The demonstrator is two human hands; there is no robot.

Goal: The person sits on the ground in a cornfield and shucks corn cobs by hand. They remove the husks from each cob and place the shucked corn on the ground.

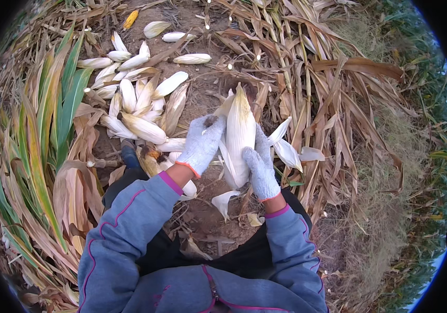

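Observation:
Between my two gloved hands is a large ear of corn in pale husk [240, 137], its pointed tip away from me. My left hand [203, 139], in a whitish knit glove with an orange cuff edge, grips a husk leaf at the ear's left side; a dark smudge marks the glove. My right hand [262, 168] wraps the ear's lower right side, thumb on top and fingers partly hidden behind it. One strip of husk [229, 160] hangs loose along the ear's left. Peeled husk leaves [287, 153] lie just right of my right hand.
A pile of husked-in corn ears [143, 127] lies on the soil at left, beside my shoe [129, 154]. A bare yellow cob [130, 19] lies farther off. Dry cornstalks [325, 105] spread along the right, and green-yellow stalks [43, 129] along the left. Cut stubs [229, 66] poke from the ground.

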